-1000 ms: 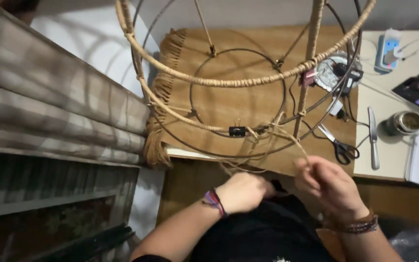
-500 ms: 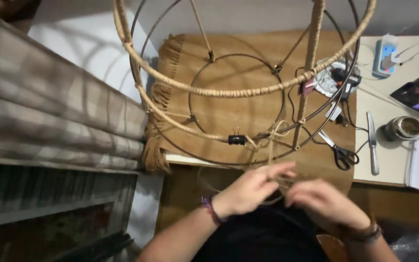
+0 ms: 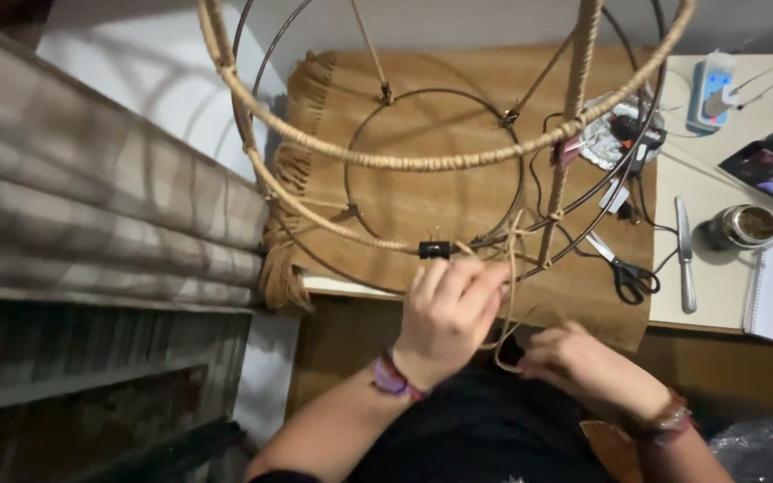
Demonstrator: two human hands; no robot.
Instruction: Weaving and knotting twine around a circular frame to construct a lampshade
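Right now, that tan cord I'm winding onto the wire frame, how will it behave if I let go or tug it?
The cord probably goes floppy: it hangs in slack loops between the left hand and right hand. It seems light, draping freely. Its fibrous look suggests it grips the wire frame rather than slipping.

left hand (image 3: 447, 313): raised, fingers pinched | right hand (image 3: 574, 362): lower, fingers curled

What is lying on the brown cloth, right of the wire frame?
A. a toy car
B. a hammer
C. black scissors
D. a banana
C: black scissors lie on the brown cloth, just right of the wire frame, with a knife beside them on the table.
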